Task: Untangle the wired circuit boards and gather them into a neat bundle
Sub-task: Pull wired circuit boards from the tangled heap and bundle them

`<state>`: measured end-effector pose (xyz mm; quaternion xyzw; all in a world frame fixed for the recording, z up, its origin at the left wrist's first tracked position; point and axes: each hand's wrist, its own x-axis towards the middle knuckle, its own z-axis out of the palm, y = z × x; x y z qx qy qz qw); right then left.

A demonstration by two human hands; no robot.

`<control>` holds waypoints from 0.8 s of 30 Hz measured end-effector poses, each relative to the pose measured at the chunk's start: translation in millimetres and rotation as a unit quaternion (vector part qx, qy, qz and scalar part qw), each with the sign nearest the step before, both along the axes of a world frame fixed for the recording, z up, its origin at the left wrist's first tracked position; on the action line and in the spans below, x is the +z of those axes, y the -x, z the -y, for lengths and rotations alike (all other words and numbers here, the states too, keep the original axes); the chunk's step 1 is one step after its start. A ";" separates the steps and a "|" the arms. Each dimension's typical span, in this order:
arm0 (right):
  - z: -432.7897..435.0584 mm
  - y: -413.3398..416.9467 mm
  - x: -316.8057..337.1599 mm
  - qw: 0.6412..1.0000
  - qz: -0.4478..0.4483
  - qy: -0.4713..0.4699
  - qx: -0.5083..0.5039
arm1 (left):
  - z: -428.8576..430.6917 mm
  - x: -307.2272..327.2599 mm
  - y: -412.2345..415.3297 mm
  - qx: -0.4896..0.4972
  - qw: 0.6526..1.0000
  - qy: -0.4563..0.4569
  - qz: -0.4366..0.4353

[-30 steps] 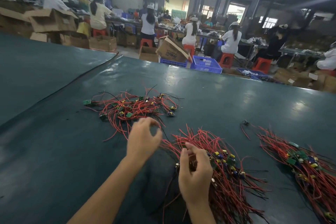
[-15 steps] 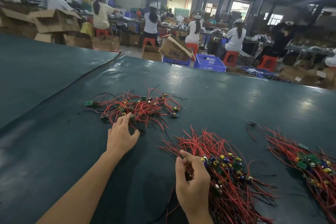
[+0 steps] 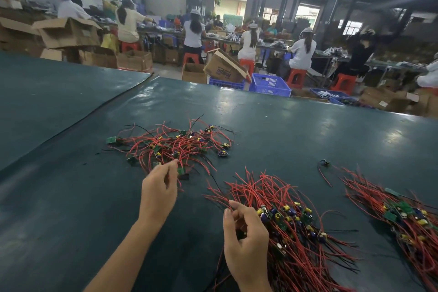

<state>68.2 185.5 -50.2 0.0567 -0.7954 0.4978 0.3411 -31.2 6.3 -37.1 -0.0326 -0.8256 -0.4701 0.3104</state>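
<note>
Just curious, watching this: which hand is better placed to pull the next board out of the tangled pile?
Left, probably. The left hand is at the near edge of the pile; the right hand is farther off, gripping the bundle.

**Wired boards on the green table [image 3: 308,125]**

The right hand [image 3: 246,246] grips the left edge of the middle bundle [image 3: 294,225]. Beyond it, to the left, the left hand [image 3: 158,194] pinches wires of the tangled pile [image 3: 175,147]. A third bundle [image 3: 407,220] lies apart on its right.
</note>
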 end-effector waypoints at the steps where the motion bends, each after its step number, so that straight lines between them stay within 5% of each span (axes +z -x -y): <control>1: 0.6 -0.6 0.0 1.000 0.002 -0.002 0.003 | -6.5 -3.6 -9.8 -0.018 1.000 -0.016 -0.004; 12: -1.5 -1.5 0.2 0.992 0.096 0.014 0.075 | -47.9 1.2 -72.4 -0.298 0.948 0.041 -0.107; 16: 2.7 -7.4 8.4 0.991 0.078 -0.004 0.108 | -57.1 3.9 -79.1 -0.361 0.925 -0.032 -0.110; 20: 3.0 -4.8 10.1 0.996 0.046 -0.011 0.069 | -58.3 1.3 -77.9 -0.339 0.927 -0.121 -0.108; 24: 4.2 -2.5 15.1 0.992 0.020 0.118 0.031 | -49.1 -1.4 -68.9 -0.300 0.947 -0.117 0.001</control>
